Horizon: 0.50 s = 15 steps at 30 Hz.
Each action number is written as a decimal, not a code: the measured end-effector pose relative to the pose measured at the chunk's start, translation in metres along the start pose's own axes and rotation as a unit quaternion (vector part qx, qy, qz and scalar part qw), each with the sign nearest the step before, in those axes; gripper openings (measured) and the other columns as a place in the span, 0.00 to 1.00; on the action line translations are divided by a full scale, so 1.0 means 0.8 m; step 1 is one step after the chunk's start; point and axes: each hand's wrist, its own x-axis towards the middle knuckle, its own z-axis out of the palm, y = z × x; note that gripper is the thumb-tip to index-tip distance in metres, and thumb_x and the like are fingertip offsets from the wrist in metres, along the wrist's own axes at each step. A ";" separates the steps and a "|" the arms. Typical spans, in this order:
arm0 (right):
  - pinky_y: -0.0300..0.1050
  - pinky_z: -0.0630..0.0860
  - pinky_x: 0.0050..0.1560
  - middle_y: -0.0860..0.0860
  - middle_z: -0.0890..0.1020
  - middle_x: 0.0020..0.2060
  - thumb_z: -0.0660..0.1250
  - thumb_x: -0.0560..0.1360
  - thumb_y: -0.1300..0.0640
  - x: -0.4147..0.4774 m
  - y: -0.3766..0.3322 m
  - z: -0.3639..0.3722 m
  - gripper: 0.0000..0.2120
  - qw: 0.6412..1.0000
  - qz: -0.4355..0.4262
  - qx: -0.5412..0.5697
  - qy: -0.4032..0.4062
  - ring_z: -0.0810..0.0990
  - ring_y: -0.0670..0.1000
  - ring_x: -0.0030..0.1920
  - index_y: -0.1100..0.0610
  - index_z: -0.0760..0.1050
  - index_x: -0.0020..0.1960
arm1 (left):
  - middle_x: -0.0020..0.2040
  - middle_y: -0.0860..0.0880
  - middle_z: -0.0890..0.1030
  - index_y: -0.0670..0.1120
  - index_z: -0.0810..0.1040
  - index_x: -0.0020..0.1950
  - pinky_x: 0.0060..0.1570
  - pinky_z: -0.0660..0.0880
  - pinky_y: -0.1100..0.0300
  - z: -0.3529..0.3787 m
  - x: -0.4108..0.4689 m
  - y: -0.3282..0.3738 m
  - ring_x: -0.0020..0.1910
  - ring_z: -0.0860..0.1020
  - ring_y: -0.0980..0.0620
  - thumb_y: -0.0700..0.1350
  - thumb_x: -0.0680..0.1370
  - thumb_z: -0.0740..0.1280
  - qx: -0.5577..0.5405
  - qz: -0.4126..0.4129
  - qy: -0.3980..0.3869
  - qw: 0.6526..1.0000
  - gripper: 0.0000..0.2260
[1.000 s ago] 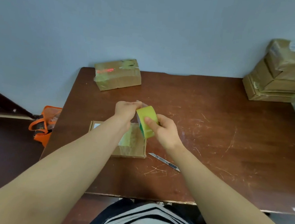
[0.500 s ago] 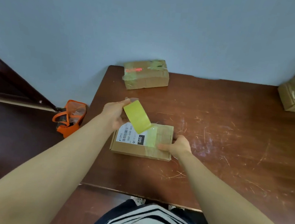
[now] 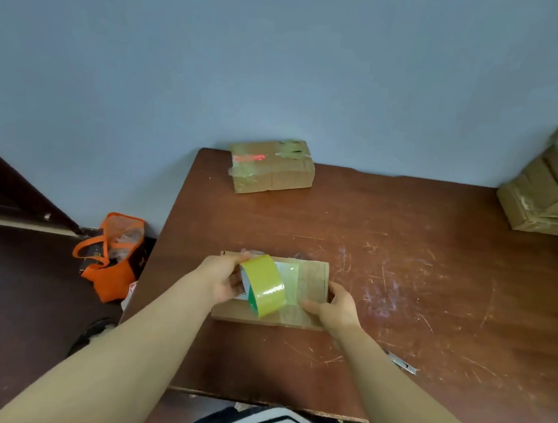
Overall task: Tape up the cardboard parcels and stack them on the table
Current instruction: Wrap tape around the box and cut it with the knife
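**A:** You are mid-strip on the parcel (image 3: pixel 312 281), which lies toward six o'clock on the table (image 3: pixel 405 222). It's not yet sealed, I'd judge

**B:** Your left hand (image 3: pixel 222 279) has its fingers curled round the yellow tape roll (image 3: pixel 264 289) at the parcel's nine o'clock end. Your right hand (image 3: pixel 336 309) lies flat at the three o'clock end, thumb pressing the laid tape

**A:** Next you probably run the roll over the nine o'clock edge, then cut. Your knife (image 3: pixel 402 362) sits at five o'clock of the parcel, half under your forearm

**B:** Mind what you can't see. Roll and hand cover the parcel's left half, the stack (image 3: pixel 548 201) at two o'clock is cut off by the frame, and whether the tape grips fully is unclear
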 end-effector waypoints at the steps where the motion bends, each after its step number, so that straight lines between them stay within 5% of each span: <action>1: 0.50 0.79 0.52 0.55 0.80 0.54 0.76 0.66 0.67 -0.003 0.001 0.001 0.27 1.000 -0.011 0.008 0.009 0.80 0.54 0.52 0.61 0.72 0.62 | 0.46 0.47 0.79 0.43 0.80 0.53 0.34 0.73 0.57 0.000 0.001 0.000 0.40 0.77 0.51 0.42 0.77 0.68 -0.003 0.002 -0.009 1.000 0.06; 6: 0.37 0.79 0.39 0.52 0.78 0.54 0.76 0.64 0.69 -0.006 -0.012 0.001 0.32 0.997 -0.029 0.076 0.000 0.80 0.49 0.50 0.59 0.68 0.65 | 0.40 0.48 0.79 0.44 0.83 0.47 0.29 0.75 0.62 0.000 -0.004 0.010 0.35 0.76 0.52 0.45 0.79 0.66 0.006 0.009 -0.035 0.999 0.08; 8: 0.47 0.81 0.49 0.53 0.78 0.56 0.74 0.65 0.71 -0.002 -0.018 -0.002 0.31 0.993 -0.024 0.116 -0.007 0.80 0.53 0.54 0.60 0.68 0.66 | 0.38 0.48 0.79 0.42 0.82 0.49 0.33 0.74 0.59 -0.001 -0.006 0.014 0.33 0.76 0.52 0.45 0.79 0.66 0.000 0.010 -0.046 0.999 0.08; 11: 0.53 0.79 0.54 0.54 0.79 0.57 0.71 0.68 0.71 0.002 -0.018 -0.006 0.30 0.992 -0.019 0.126 -0.025 0.79 0.55 0.55 0.59 0.69 0.67 | 0.34 0.48 0.78 0.40 0.80 0.57 0.25 0.72 0.63 0.000 -0.013 0.020 0.24 0.75 0.54 0.44 0.79 0.66 0.015 0.017 -0.055 0.998 0.10; 15: 0.42 0.77 0.50 0.54 0.79 0.58 0.70 0.72 0.67 -0.001 -0.013 -0.001 0.25 0.999 -0.028 0.028 -0.027 0.79 0.50 0.53 0.60 0.69 0.67 | 0.47 0.46 0.78 0.39 0.77 0.63 0.34 0.73 0.57 0.016 -0.024 0.022 0.35 0.74 0.51 0.43 0.78 0.67 0.032 0.037 -0.061 0.997 0.15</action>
